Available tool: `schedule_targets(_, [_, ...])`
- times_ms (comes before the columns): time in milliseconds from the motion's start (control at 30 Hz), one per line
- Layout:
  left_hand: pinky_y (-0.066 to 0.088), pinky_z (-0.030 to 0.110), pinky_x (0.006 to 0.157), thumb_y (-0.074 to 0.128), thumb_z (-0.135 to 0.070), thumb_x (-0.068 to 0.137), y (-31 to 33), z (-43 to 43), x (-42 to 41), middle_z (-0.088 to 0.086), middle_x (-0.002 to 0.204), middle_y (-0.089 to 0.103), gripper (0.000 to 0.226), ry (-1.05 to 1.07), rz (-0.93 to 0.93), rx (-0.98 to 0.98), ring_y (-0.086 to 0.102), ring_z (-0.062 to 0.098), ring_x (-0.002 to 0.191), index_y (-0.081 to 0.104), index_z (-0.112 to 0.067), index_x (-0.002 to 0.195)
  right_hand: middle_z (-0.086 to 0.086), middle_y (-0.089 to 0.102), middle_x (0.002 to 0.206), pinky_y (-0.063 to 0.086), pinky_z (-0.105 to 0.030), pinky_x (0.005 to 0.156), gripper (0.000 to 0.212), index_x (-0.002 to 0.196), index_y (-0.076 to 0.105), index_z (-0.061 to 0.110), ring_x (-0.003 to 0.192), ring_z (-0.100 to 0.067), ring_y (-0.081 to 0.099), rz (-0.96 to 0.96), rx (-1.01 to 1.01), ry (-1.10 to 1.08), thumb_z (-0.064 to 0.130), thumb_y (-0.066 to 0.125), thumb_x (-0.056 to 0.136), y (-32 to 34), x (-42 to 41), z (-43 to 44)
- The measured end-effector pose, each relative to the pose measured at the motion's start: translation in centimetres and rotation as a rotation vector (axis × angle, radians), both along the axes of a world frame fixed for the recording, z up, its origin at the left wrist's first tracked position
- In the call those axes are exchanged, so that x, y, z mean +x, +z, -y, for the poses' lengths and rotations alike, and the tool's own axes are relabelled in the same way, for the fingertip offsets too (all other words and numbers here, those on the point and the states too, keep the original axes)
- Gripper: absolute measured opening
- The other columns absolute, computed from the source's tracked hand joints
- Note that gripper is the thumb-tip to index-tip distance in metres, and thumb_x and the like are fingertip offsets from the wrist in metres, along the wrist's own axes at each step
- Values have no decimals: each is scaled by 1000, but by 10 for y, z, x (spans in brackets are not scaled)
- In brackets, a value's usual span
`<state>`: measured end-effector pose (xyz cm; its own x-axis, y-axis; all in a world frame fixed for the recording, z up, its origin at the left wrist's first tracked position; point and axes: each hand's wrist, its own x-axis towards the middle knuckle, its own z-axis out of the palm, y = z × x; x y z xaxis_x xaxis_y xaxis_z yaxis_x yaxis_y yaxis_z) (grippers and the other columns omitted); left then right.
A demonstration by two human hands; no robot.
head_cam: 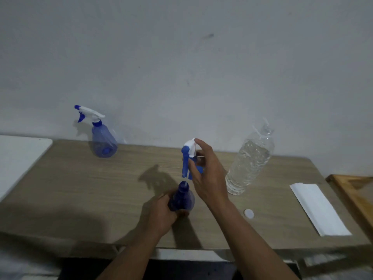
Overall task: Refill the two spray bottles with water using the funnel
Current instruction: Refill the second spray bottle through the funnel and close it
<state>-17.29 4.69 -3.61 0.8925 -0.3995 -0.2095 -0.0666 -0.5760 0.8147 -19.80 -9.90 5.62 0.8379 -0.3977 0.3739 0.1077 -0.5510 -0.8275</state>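
Your right hand (203, 174) pinches the trigger head (188, 156) — lifted just above the open neck, dip tube vertical. Your left hand (161, 215) wraps the near spray bottle (181, 199), upright at the table (80, 188) front — funnel unseen.

A light wood-grain tabletop (80, 188) stands against a plain, scuffed grey-white wall (181, 57). A white surface (18, 158) adjoins its left edge, a wooden frame (351, 190) its right; shadows fall leftward.

Matt wood-grain table (80, 188), translucent blue plastic bottle (182, 199)
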Motion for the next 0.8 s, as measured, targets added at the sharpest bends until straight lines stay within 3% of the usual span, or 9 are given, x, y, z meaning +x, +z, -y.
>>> schedule_targets(67, [36, 2, 71, 84, -27, 72, 4, 1, -1, -16, 105, 64, 56, -4, 13, 8, 56, -3, 87, 59, -36, 122, 3, 62, 105, 51, -15, 69, 49, 138, 50, 29, 87, -5, 63, 16, -40, -24, 18, 66, 94, 21, 2, 4])
schedule_targets(167, [38, 14, 76, 84, -34, 71, 7, 0, -2, -11, 111, 67, 61, -8, 62, 37, 59, 8, 97, 57, -37, 126, 3, 62, 97, 52, -24, 68, 42, 130, 52, 31, 80, -9, 62, -4, -107, -55, 21, 66, 92, 48, 2, 12])
schedule_targets(233, [35, 4, 64, 84, -29, 70, 8, -2, -2, -15, 98, 65, 50, -11, 91, 22, 58, 7, 87, 60, -40, 113, 2, 61, 90, 49, -23, 64, 36, 124, 52, 30, 74, -6, 59, -108, -163, -91, 25, 67, 91, 56, 1, 21])
schedule_targets(300, [35, 5, 60, 81, -25, 67, 6, -5, 0, -18, 84, 60, 36, -18, 168, 25, 56, 3, 76, 63, -37, 97, 0, 61, 86, 43, -21, 55, 31, 117, 52, 28, 68, -6, 57, -235, -213, -131, 28, 67, 91, 54, -1, 30])
schedule_targets(367, [37, 13, 62, 80, -25, 59, 3, -6, 2, -11, 82, 61, 33, -10, 166, -1, 55, 4, 72, 68, -23, 90, -5, 64, 89, 48, -29, 56, 29, 111, 50, 26, 71, -16, 61, -347, -224, -168, 29, 68, 88, 40, -5, 37])
schedule_targets(467, [39, 22, 70, 88, -29, 54, -6, -7, 7, -2, 93, 65, 51, -29, 179, -8, 61, 16, 83, 70, -16, 100, -11, 68, 98, 52, -36, 67, 33, 111, 51, 19, 85, -30, 65, -507, -232, -217, 26, 69, 85, 9, -11, 42])
schedule_targets(567, [33, 11, 66, 92, -26, 58, -5, -10, 7, -2, 98, 64, 54, -23, 183, -15, 56, 13, 85, 68, -17, 106, -13, 66, 102, 42, -32, 66, 32, 111, 50, 13, 93, -36, 64, -656, -243, -232, 17, 65, 84, -23, -20, 43])
schedule_targets(667, [35, 2, 67, 91, -26, 61, -7, -12, 7, -1, 99, 64, 50, -17, 174, -13, 55, 12, 83, 67, -17, 104, -13, 65, 105, 42, -33, 71, 33, 112, 48, 11, 99, -34, 63, -790, -218, -222, 22, 66, 86, -54, -25, 43])
schedule_targets(800, [38, 6, 71, 88, -38, 62, -11, -14, 8, -10, 101, 62, 52, -7, 198, 14, 58, 9, 87, 63, -29, 106, -12, 65, 108, 46, -35, 73, 33, 109, 50, 13, 102, -34, 64, -878, -225, -208, 28, 66, 86, -85, -25, 44])
